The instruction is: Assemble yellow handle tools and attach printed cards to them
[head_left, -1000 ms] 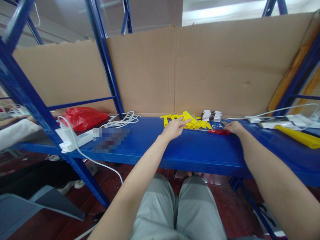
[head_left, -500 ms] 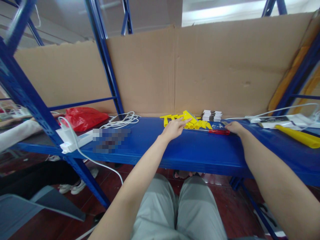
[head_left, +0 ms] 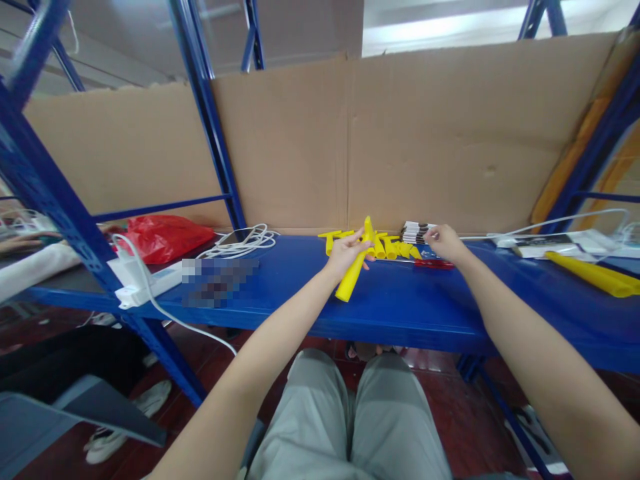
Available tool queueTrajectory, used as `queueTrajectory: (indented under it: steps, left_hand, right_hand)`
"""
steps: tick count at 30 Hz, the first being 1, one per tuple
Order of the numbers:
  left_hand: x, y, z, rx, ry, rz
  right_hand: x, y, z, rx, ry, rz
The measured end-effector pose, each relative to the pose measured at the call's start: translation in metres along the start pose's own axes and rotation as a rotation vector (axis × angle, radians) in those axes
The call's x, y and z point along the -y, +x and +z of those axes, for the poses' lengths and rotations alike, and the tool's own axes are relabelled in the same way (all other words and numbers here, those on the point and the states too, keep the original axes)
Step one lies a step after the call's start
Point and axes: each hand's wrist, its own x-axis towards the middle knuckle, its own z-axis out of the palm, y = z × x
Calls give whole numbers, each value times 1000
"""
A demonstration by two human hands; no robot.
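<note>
My left hand (head_left: 349,251) is closed around a yellow T-shaped scraper (head_left: 353,275), held tilted over the blue shelf with the round handle toward me. Its head is seen edge-on. Fingertips pinched, my right hand (head_left: 445,241) hovers beside a stack of small white packets (head_left: 416,232) with dark bands; anything between those fingers is too small to make out. Below that hand lies a red-handled screwdriver (head_left: 434,264), its thin shaft pointing left. More yellow scrapers (head_left: 390,249) lie in a row behind my left hand.
A blue metal shelf (head_left: 300,293) carries everything, backed by cardboard (head_left: 425,140). On the left are a white power strip (head_left: 163,280), coiled white cable (head_left: 245,241) and a red plastic bag (head_left: 165,237). A long yellow piece (head_left: 590,273) lies at right. Another person's legs show lower left.
My left hand has picked up a yellow scraper from the row and turned it handle toward me. My right hand has risen from near the screwdriver's handle end and moved left toward the white packets.
</note>
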Motion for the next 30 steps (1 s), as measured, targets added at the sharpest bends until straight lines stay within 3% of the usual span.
queueTrajectory:
  steps: [3,6,9,14,30]
  left_hand:
    - [5,-2,4,65,-74,-120]
    - [11,-3,4,120,-117,-174]
    - [15,-1,4,158,-137,-205]
    - [16,-2,4,170,-146,-257]
    - [13,-1,3,183,-125,-285]
  right_hand:
    - [24,-5,9,-138,160,-215]
    - [52,-12,16,-178,298,-417]
    - [75,-21,20,-201,363,-517]
    - [92,-31,24,-178,377,-541]
    - [96,-38,26,-195,297,-541]
